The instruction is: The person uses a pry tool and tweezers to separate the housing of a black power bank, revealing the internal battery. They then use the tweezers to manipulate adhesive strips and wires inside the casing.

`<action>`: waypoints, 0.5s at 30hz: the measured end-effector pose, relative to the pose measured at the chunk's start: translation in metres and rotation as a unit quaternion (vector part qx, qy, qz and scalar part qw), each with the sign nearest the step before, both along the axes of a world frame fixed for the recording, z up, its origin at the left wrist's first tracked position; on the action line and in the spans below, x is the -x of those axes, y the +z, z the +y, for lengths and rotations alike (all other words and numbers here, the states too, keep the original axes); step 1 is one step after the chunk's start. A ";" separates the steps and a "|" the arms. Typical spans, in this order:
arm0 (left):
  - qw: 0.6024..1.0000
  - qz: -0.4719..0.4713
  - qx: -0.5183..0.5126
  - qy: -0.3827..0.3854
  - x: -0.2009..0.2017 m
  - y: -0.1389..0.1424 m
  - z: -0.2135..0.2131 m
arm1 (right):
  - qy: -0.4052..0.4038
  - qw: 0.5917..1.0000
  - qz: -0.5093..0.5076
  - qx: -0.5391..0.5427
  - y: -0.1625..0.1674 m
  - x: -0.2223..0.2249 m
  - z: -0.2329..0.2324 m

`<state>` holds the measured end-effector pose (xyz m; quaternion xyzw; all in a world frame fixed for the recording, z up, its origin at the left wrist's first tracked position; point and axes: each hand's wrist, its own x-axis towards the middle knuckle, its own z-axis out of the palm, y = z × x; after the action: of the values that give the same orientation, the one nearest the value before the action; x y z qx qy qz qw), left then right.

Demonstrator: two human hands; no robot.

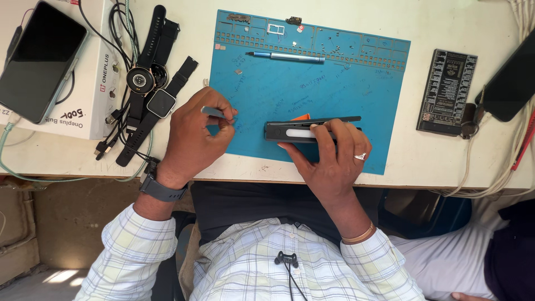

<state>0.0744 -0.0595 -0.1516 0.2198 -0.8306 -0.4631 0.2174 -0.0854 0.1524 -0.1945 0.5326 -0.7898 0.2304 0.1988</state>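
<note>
At the lower middle of the frame, I see my right hand [329, 159] clamped on a dark phone [304, 131] stood on edge on the blue mat [334, 83]; my left hand [192, 136] pinches a thin metal pry tool [213, 112]. Opening the seam seems underway; next needs careful tool placement. Farther up lies a pen [287, 56].

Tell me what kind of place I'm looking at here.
Most likely a phone and watch repair bench. A blue repair mat holds tiny screws, smartwatches lie beside cables, and the right hand steadies a dark phone on edge while the left hand pinches a small metal tool.
</note>
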 end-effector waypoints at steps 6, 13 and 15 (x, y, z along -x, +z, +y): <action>0.967 0.131 -0.207 -0.064 0.000 0.020 0.003 | -0.005 1.000 -0.012 0.015 -0.003 -0.010 0.008; 0.974 0.112 -0.061 -0.189 0.011 0.042 0.009 | 0.006 1.000 -0.008 0.011 -0.012 -0.019 0.023; 0.974 0.093 -0.029 -0.205 0.014 0.045 0.009 | 0.006 1.000 -0.008 0.012 -0.013 -0.020 0.025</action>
<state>0.0606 -0.0503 -0.1066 0.0073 -0.8202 -0.5403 0.1880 -0.0652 0.1774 -0.2080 0.5330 -0.7853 0.2457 0.1973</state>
